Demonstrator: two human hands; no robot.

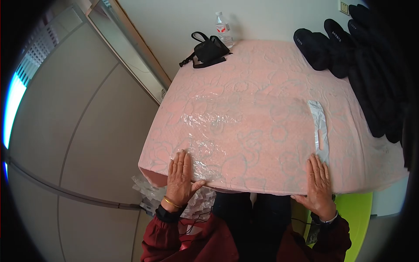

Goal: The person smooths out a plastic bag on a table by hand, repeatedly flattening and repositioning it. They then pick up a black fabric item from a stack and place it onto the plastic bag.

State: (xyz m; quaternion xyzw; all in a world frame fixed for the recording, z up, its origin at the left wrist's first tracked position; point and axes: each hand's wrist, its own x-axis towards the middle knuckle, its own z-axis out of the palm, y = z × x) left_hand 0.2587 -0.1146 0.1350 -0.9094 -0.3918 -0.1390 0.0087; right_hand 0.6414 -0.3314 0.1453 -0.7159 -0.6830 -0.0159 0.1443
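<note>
A clear plastic bag (214, 126) lies flat over the pink patterned cloth (262, 61) on the table. Along the bag's right side runs a silvery-white strip (318, 120) with a long slot in it. My left hand (180, 181) rests palm down near the bag's lower left corner, fingers stretched forward and thumb out to the side. At the strip's lower end, my right hand (320, 187) lies flat, its fingers extended and its thumb at the table's front edge. Neither hand grips anything.
A black pouch with straps (211, 50) and a plastic bottle (222, 28) stand at the back left. Dark padded items (345, 52) lie along the right side. Crumpled clear plastic (200, 203) and a green surface (358, 218) show below the front edge.
</note>
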